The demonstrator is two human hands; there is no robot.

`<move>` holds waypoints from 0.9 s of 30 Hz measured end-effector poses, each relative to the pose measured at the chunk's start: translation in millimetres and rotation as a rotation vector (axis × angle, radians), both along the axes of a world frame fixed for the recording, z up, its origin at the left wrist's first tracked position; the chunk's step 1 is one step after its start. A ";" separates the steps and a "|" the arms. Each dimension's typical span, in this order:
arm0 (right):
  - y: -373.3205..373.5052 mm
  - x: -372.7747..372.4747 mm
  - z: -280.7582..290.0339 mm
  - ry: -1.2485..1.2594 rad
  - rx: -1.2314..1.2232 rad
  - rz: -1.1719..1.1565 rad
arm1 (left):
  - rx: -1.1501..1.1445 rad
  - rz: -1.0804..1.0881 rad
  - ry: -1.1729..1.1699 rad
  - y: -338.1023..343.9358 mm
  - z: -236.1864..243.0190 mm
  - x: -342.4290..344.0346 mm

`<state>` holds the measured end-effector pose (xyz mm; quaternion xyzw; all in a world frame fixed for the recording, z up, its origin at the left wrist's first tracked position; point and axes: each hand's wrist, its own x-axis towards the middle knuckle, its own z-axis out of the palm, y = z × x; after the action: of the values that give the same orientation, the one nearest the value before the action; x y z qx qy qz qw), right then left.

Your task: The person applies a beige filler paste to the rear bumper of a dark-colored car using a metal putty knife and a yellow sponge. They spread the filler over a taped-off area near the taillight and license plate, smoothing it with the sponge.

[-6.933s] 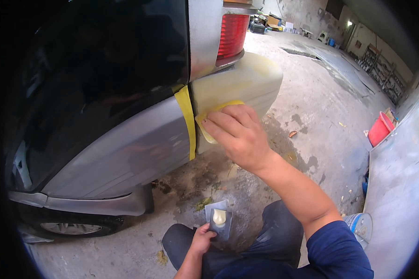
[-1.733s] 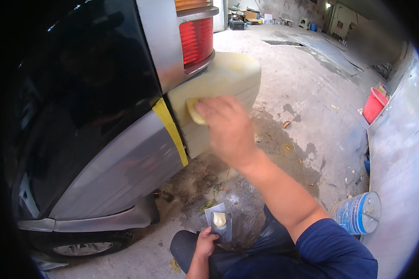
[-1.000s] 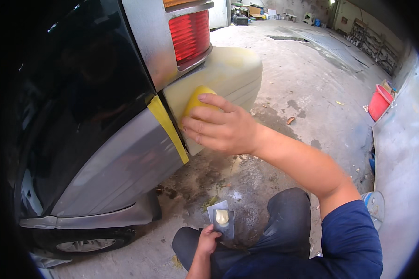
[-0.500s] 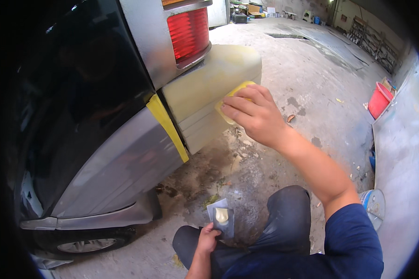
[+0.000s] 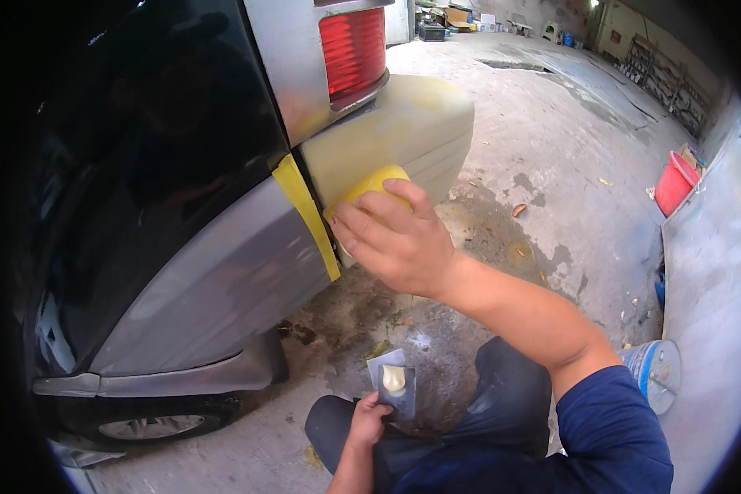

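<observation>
My right hand (image 5: 399, 243) presses a yellow putty spreader (image 5: 380, 183) with its fingers against the pale, putty-coloured corner of a vehicle's bumper (image 5: 420, 115). The spreader is close to the bumper's left end, beside a strip of yellow masking tape (image 5: 306, 216) on the grey lower panel (image 5: 214, 280). Low between my knees, my left hand (image 5: 370, 420) pinches thin grey putty plates (image 5: 402, 403) by their lower edge. A lump of cream putty (image 5: 393, 379) rests on them. My fingers hide part of the spreader.
Above the bumper is a red tail light (image 5: 352, 53); black bodywork (image 5: 165, 123) fills the left, over a wheel (image 5: 152, 426). A red bucket (image 5: 675, 183) and a paint pail (image 5: 659, 375) stand along the right wall. Stained concrete floor (image 5: 552, 140) stretches behind.
My right hand has swept the spreader leftward and a little down along the bumper, toward the tape. The view has shifted slightly. My left hand stays put with the plates.
</observation>
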<state>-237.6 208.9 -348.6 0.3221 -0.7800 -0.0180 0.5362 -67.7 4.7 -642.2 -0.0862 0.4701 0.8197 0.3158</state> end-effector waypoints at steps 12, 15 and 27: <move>59.5 83.0 -21.2 -0.419 -0.187 0.126 | 0.174 0.191 0.210 20.7 159.4 -49.6; 48.7 104.6 -14.3 -0.482 -0.144 0.184 | 0.180 0.179 0.264 17.3 189.0 -56.2; 53.9 104.5 -23.7 -0.577 -0.086 0.316 | -0.471 0.186 0.951 31.8 233.1 -61.6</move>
<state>-133.2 262.8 -372.3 0.4078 -0.8403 0.1903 0.3023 -129.3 36.5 -409.1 0.1849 0.7228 0.6650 -0.0337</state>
